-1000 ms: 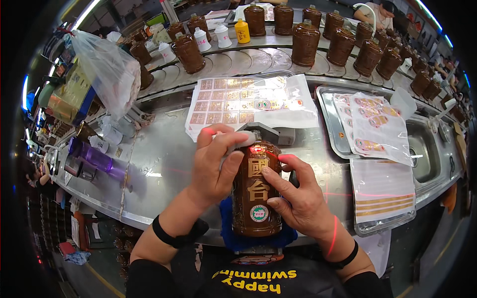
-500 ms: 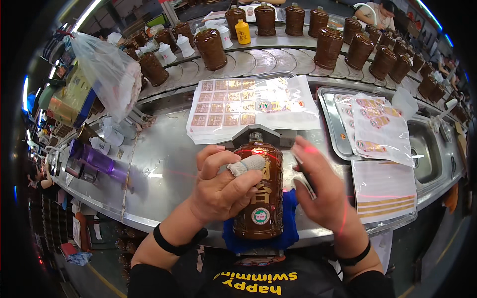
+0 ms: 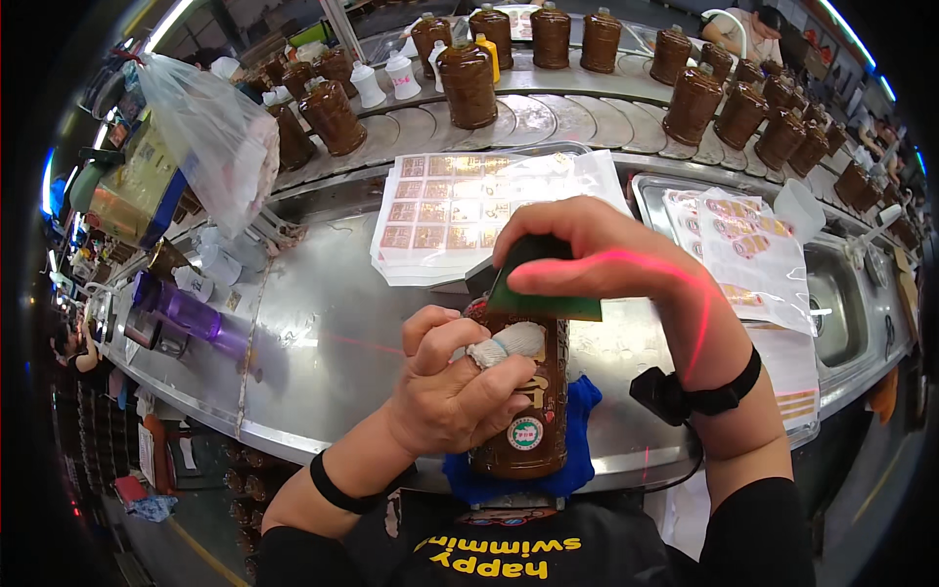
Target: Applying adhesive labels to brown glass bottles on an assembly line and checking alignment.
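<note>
Brown ceramic bottle [image 3: 523, 411], lower centre of frame, upright on a blue cloth [image 3: 577, 460] at the steel tabletop's [image 3: 323, 333] near edge. Left hand [image 3: 455, 391], one finger bandaged, clamped round its body to steady it. Right hand [image 3: 597, 259] pinches a dark green card [image 3: 538, 293] flat across its top; label sheets [image 3: 460, 210] lie behind, within reach.

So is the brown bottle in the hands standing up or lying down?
Lying down. The brown bottle rests lengthwise on a blue cloth, label facing up, steadied by the left hand.

Brown bottle [image 3: 523, 411], blue cloth [image 3: 583, 445]
</note>
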### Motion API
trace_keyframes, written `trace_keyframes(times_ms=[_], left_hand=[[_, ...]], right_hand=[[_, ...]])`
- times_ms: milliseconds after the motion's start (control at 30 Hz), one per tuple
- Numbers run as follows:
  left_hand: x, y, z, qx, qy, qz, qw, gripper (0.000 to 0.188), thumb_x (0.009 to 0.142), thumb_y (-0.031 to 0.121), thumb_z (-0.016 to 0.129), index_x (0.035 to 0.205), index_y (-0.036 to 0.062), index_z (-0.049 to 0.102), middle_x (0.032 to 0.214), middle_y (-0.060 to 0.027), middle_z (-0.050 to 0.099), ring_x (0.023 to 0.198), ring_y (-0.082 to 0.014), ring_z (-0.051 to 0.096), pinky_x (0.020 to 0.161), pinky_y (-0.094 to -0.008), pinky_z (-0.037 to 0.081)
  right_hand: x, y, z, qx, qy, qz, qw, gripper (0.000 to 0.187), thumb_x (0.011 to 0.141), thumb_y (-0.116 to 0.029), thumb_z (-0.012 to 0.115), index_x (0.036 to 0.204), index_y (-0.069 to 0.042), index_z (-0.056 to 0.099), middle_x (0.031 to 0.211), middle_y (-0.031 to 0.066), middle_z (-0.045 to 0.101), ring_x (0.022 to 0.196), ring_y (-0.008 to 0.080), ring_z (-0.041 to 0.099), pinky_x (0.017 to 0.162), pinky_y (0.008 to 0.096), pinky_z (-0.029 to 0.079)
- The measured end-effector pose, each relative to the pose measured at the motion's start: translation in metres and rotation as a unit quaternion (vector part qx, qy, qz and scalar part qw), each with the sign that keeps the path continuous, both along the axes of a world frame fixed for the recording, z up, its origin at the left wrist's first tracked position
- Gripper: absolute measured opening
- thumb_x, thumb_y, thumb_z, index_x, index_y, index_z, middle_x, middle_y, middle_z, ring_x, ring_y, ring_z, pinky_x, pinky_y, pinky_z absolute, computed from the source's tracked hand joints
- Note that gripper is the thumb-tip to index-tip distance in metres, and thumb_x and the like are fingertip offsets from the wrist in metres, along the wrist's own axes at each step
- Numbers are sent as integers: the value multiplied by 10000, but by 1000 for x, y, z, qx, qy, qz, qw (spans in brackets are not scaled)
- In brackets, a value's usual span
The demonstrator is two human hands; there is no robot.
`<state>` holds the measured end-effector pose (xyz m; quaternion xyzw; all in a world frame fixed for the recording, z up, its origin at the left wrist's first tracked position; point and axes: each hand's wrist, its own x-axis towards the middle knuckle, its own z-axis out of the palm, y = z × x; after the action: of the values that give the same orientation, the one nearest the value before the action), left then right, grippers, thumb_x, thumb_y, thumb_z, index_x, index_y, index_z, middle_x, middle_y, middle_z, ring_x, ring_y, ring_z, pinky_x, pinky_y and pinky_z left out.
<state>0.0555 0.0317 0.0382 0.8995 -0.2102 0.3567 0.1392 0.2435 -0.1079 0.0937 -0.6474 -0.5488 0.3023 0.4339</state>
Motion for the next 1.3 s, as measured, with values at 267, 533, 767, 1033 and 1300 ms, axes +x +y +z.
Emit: trace_keyframes(times_ms=[267,533,767,1033,1300], left_hand=[[3,3,0,-7,2,-20,1000,236,842,328,654,986,141,642,827,0,635,980,-220,497,905,-455,366],[6,5,4,-28,21,-32,999,266,848,355,650,1000,137,641,829,7,636,968,-227,504,912,-454,363],[24,14,12,-26,81,-52,995,366,891,372,602,1167,136,648,987,18,687,1013,-226,473,962,-420,322],[25,15,2,-91,101,-54,989,320,942,353,541,1166,159,663,1067,47,671,1017,-214,459,961,-406,320],[-14,0,4,53,104,-53,992,377,882,381,592,1204,195,649,947,46,691,1037,-198,472,1021,-454,261]], right_hand=[[15,10,-21,-8,-23,-2,1000,306,834,-248,683,1013,-2,655,887,100,671,849,166,607,781,306,483],[22,11,-41,-22,74,-24,997,312,845,-262,684,1021,-5,658,895,81,671,845,138,588,783,299,477],[16,8,-39,-18,84,-40,996,277,854,-230,679,1023,-12,659,901,78,669,832,140,590,771,295,480],[6,1,-45,-8,92,-152,984,283,877,-181,676,1089,-2,619,906,57,644,811,113,595,714,259,494],[-23,-19,-39,108,-48,-292,949,307,840,-174,696,1090,-16,612,965,87,664,880,134,604,800,290,487]])
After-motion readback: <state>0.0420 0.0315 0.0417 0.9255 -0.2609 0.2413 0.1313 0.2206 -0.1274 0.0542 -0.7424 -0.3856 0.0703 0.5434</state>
